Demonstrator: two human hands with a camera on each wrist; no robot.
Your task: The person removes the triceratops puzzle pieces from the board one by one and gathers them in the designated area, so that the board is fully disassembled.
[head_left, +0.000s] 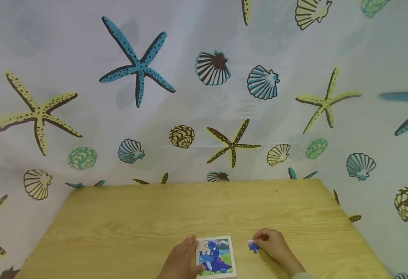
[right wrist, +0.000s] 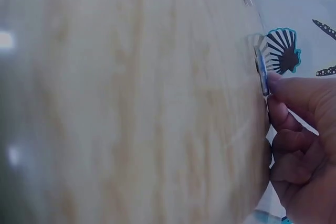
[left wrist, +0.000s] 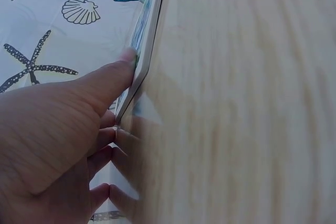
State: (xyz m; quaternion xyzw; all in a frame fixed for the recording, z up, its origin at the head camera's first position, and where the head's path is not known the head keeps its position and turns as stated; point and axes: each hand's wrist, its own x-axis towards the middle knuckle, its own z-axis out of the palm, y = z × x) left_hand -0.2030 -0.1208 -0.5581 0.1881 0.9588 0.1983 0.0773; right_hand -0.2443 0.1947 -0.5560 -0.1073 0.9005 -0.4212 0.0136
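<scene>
A small square jigsaw puzzle (head_left: 216, 256) with a blue dinosaur picture lies in a pale frame on the wooden table. Along its left side rests my left hand (head_left: 181, 259), its thumb (left wrist: 113, 80) over the rim and the fingers fairly straight on the tabletop. A pale gap shows at the picture's upper left. To the right of the frame, my right hand (head_left: 274, 245) pinches a blue puzzle piece (head_left: 252, 245) between thumb and fingers. In the right wrist view the piece (right wrist: 262, 72) appears edge-on, low over or touching the table; I cannot tell which.
The wood-grain table (head_left: 130, 221) spreads around the puzzle on all sides. A white cloth (head_left: 190, 108) printed with starfish and shells hangs behind the table's far edge and along both sides.
</scene>
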